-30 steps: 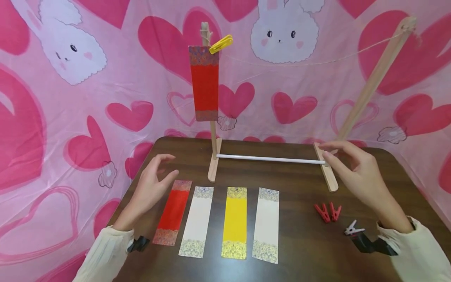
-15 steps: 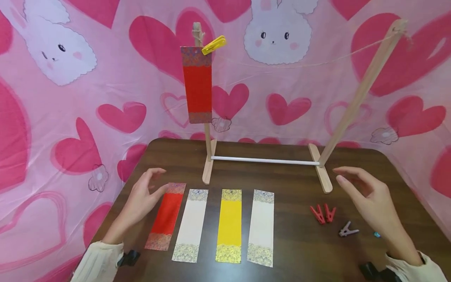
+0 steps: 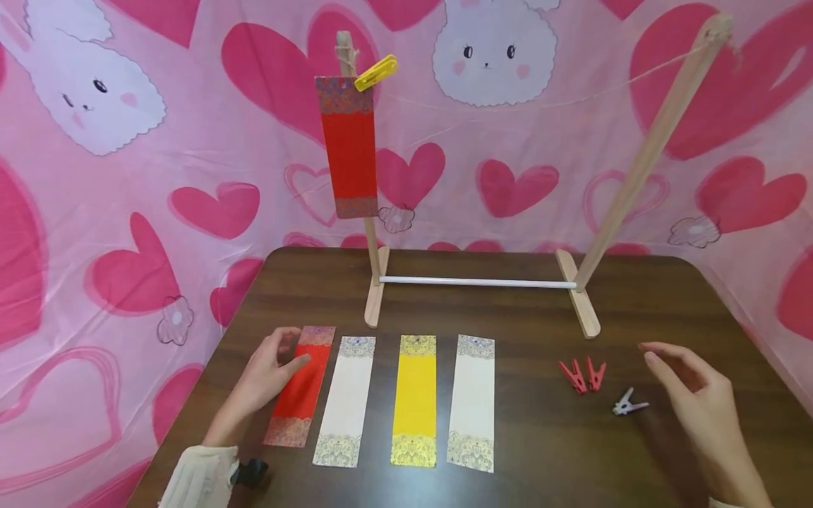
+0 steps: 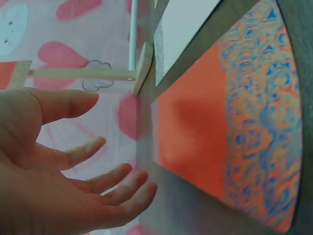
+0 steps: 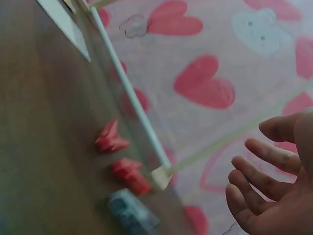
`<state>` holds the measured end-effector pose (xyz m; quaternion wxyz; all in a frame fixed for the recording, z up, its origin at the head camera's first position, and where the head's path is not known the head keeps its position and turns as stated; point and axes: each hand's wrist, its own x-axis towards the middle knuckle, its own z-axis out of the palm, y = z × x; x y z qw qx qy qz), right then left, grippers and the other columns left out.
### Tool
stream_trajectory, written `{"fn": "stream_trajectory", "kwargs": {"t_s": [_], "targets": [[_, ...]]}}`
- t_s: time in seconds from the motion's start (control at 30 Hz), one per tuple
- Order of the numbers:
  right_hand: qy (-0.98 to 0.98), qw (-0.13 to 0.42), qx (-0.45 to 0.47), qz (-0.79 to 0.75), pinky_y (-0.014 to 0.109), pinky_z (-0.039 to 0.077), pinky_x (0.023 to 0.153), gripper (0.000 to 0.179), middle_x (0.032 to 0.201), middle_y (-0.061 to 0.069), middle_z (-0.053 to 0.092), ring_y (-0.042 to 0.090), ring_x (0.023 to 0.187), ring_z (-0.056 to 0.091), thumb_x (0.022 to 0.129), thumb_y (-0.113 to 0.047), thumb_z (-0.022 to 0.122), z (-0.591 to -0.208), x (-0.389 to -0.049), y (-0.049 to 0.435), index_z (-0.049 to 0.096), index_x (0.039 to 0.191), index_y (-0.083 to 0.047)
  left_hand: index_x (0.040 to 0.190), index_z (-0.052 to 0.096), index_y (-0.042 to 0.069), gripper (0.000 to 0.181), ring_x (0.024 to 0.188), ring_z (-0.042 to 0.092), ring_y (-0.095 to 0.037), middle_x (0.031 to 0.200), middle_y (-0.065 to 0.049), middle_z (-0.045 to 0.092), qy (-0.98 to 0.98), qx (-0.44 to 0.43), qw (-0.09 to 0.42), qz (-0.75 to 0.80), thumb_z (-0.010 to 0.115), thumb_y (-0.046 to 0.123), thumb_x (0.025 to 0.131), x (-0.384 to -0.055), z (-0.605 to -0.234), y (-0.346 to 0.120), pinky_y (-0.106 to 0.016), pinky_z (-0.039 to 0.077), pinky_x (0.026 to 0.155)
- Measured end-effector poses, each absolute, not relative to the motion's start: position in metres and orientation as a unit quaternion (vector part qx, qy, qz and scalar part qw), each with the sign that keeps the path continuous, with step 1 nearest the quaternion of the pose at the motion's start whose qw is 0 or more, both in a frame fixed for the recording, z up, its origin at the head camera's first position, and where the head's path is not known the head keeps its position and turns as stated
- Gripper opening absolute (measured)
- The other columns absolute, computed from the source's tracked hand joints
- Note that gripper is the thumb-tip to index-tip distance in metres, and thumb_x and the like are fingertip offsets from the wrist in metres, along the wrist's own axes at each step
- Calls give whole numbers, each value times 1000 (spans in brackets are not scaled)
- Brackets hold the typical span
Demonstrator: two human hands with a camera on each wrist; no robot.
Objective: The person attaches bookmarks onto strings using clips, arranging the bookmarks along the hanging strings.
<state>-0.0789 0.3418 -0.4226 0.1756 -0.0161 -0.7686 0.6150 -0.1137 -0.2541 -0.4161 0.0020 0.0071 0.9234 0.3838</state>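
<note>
My left hand hovers over the left edge of a red strip of paper with patterned ends. In the left wrist view its fingers are relaxed and apart from the strip. To the right lie a white strip, a yellow strip and another white strip. My right hand is held above the table, loosely bent and holding nothing. Nearest to it are a grey clothespin and two red clothespins. Another red strip hangs upright under a yellow clothespin.
A wooden stand holds a sagging string between its left post and its leaning right post. A white rod joins the feet low on the dark table. A pink heart-patterned cloth hangs behind.
My right hand has moved away from the stand's right foot, down and to the right past the clothespins. My left hand has come lower, over the red strip. The view has shifted slightly.
</note>
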Motion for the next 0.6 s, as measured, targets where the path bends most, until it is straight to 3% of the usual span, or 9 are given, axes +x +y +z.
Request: {"fn": "stream_trajectory", "kwargs": {"t_s": [0.17,0.3,0.6], "targets": [[-716,180,-53,673,11,49,73,23,103,-9,74,2,91,65,94,-1,66,-448,-80,351,67,116,6,136,44,-3,53,118,53,-47,136,-30,48,923,-31,34,383,68,14,93,-117,-426,-254,-54,53,89],[-712,171,-85,676,12,48,66,20,100,-13,74,-2,84,63,93,-4,68,-461,-82,359,72,113,0,134,45,-6,52,111,54,-45,130,-30,49,927,-49,34,371,69,14,92,-122,-432,-254,-52,54,86],[-810,77,-53,579,11,44,72,30,107,-21,69,-6,91,59,97,-12,64,-476,-79,374,65,127,-4,139,38,-4,67,108,50,-40,124,-27,47,932,-73,42,352,72,27,90,-130,-438,-244,-50,56,82]]}}
